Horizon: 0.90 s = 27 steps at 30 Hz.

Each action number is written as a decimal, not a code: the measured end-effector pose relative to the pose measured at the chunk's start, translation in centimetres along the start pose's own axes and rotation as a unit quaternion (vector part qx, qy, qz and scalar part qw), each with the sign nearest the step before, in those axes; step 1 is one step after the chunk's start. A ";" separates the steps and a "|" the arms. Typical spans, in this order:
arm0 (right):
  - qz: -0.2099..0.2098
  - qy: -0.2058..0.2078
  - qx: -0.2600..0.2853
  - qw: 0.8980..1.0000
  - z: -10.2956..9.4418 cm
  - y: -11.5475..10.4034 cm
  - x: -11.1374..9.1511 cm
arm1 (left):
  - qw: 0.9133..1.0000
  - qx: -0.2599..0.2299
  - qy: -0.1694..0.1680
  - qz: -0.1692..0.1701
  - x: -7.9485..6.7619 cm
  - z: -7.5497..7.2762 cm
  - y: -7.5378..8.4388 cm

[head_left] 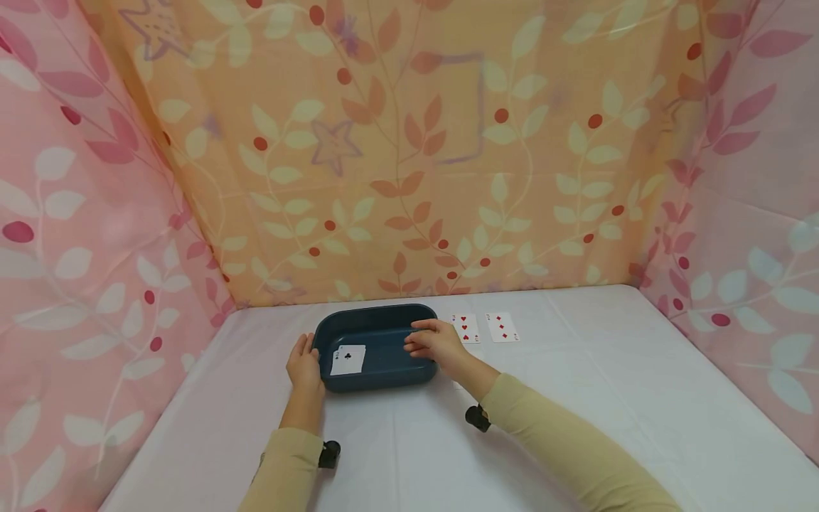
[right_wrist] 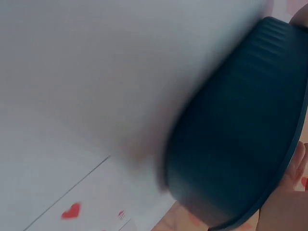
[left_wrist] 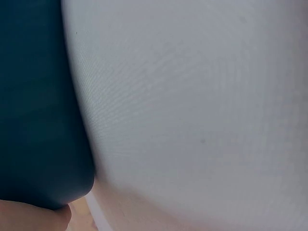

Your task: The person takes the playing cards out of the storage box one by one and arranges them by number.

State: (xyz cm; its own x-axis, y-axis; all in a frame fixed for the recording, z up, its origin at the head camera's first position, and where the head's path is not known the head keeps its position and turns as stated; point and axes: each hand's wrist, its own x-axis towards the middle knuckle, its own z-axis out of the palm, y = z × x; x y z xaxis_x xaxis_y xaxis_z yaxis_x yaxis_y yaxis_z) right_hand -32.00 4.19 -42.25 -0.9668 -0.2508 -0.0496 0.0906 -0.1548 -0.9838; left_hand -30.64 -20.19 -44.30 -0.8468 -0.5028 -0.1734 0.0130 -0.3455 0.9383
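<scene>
A dark teal rectangular tray (head_left: 390,384) stands on the white table. My left hand (head_left: 303,364) grips its left end, thumb at the rim and fingers along the outer wall. In the left wrist view, a fingertip (left_wrist: 36,215) lies against the tray's corner (left_wrist: 43,120). Overlapping playing cards (head_left: 348,360), a club on top, lie in the tray's left part. My right hand (head_left: 438,346) is over the tray's right end, fingers loosely bent with nothing visible between them. The right wrist view shows its fingers (right_wrist: 299,156) beyond the tray's wall (right_wrist: 236,125).
Right of the tray, a three of hearts (head_left: 465,328) and a three of diamonds (head_left: 502,327) lie face up side by side. An orange leaf-patterned cloth (head_left: 397,142) hangs behind the table, with pink cloths (head_left: 70,235) at both sides.
</scene>
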 end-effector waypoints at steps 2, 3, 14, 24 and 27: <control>-0.002 -0.007 -0.002 1.000 0.6 0.2 0.2 | 1.000 0.000 -0.001 0.000 0.0 0.0 -0.1; -0.003 -0.009 -0.002 1.000 0.9 0.3 0.3 | 1.000 0.001 0.000 0.000 0.1 0.0 -0.1; -0.008 -0.016 -0.092 0.996 3.2 1.1 1.5 | 1.000 0.002 -0.004 -0.001 0.2 -0.1 0.0; 0.041 -0.056 -0.260 0.963 5.3 1.9 3.7 | 1.000 -0.008 -0.006 0.002 0.3 0.0 -0.1; 0.065 -0.079 -0.301 0.948 5.7 2.1 3.9 | 1.000 -0.010 -0.002 0.000 0.1 0.1 -0.1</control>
State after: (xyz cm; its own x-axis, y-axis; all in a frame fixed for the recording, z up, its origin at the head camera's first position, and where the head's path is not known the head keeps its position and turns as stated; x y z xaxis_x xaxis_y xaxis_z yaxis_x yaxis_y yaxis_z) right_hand -34.24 -2.61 -43.50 -0.9048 -0.3777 -0.1966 0.0069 0.4487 -0.8937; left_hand -30.76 -20.13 -44.41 -0.8491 -0.4995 -0.1717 0.0243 -0.3617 0.9320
